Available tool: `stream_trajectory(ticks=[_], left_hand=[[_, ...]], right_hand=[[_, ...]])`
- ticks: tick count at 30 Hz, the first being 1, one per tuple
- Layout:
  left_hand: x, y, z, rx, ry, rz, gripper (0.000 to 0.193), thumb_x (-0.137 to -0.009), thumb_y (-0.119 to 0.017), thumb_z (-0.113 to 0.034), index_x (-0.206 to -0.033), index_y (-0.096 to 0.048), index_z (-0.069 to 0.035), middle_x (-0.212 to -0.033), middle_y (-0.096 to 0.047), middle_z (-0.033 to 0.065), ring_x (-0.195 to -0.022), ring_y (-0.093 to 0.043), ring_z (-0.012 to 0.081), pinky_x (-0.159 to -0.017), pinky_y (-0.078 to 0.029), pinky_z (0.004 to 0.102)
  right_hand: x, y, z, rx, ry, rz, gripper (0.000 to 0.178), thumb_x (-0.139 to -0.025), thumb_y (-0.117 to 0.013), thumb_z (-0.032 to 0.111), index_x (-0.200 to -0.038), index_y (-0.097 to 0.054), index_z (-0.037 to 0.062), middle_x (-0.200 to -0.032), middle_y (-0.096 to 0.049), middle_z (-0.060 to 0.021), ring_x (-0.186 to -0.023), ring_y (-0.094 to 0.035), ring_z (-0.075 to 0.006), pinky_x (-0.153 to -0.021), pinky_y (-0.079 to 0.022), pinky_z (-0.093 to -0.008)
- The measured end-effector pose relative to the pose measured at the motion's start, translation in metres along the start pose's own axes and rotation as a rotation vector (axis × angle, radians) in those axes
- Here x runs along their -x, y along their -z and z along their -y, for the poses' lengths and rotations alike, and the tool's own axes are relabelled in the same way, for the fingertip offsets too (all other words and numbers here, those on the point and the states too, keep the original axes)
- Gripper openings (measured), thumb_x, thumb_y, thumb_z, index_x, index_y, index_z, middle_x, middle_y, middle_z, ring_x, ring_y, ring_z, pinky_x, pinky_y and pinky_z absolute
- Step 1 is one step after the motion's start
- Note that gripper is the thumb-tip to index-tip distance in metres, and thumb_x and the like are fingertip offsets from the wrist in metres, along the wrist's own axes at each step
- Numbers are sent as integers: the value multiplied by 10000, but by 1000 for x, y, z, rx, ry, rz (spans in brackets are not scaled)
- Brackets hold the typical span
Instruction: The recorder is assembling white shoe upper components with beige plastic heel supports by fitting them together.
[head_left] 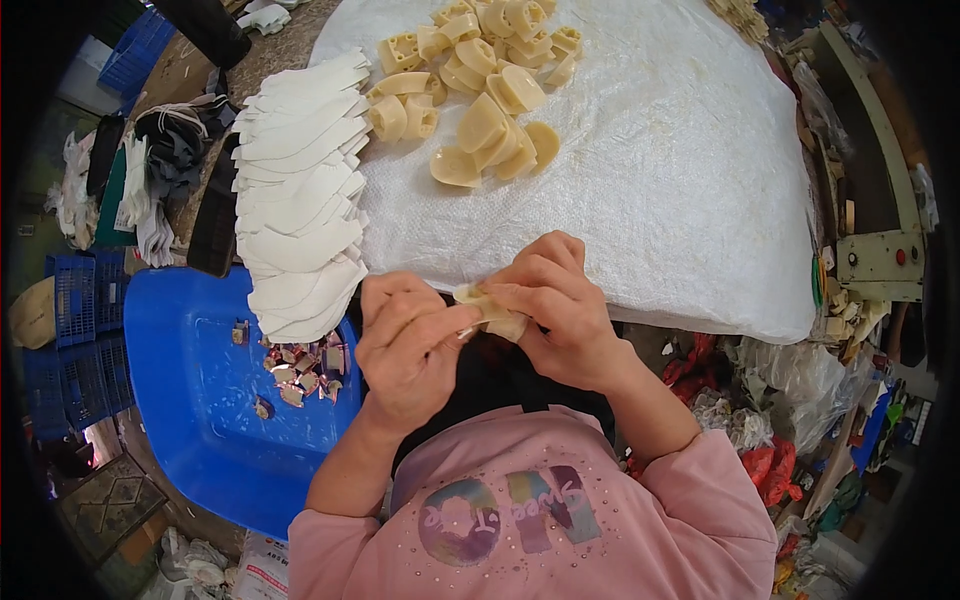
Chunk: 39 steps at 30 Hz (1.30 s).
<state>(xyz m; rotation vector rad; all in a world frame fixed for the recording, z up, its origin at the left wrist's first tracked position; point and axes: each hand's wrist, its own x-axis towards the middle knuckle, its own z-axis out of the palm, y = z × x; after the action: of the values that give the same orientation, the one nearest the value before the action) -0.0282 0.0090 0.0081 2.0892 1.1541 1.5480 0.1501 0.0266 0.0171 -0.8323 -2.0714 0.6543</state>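
Observation:
My left hand (408, 340) and my right hand (562, 305) meet just off the near edge of the white-covered table. Between them they grip a cream shoe heel (505, 322), both sets of fingers closed on it. Something pale and thin lies at its left end under the fingertips, too blurred to tell. Beyond the hands sits a pile of similar cream heels (482, 132). Left of the pile, thin white cut pieces (305, 190) overlap in a long row that hangs over the table's near edge.
A blue tub (185, 400) stands at my left, holding several small shiny pinkish pieces (305, 370). White woven sheeting (660, 180) covers the table. Plastic bags and red scraps (770, 470) lie at the right, beside a machine with a red button (880, 258). Blue crates (75, 290) stand far left.

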Motion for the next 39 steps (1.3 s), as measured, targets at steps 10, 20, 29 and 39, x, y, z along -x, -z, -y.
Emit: stream_trajectory(ticks=[10,20,29,39], left_hand=[[6,6,0,188,56,-147,281,-673,-685,72,-892,-627,-93,-774,-460,43,-752,-461,227,-685,-405,322],[-1,-2,-7,139,-115,61,203,-645,-652,90,-814,-587,-2,-877,-587,131,-778,-603,255,-612,-468,329],[-5,-11,-13,-173,-180,158,135,-655,-649,47,-751,-565,0,-834,-564,105,-671,-534,223,-530,-368,328],[7,-9,-8,252,134,139,215,-648,-627,139,-754,-503,-2,-901,-600,138,-802,-605,276,-671,-486,338]], right_hand=[[24,-18,13,-823,-646,-188,218,-918,-562,165,-1053,-532,-5,-1030,-586,-80,-903,-562,-118,-805,-446,-264],[36,-20,21,-1116,-656,-421,246,-963,-443,155,-1086,-521,-43,-1034,-588,-116,-950,-588,-167,-819,-505,-304],[19,-9,33,-755,-679,-221,295,-957,-401,143,-1123,-537,-60,-1052,-617,-150,-963,-608,-192,-853,-491,-316],[13,17,-8,-817,-727,95,270,-880,-608,198,-1071,-593,8,-986,-623,-78,-899,-603,-150,-795,-488,-293]])
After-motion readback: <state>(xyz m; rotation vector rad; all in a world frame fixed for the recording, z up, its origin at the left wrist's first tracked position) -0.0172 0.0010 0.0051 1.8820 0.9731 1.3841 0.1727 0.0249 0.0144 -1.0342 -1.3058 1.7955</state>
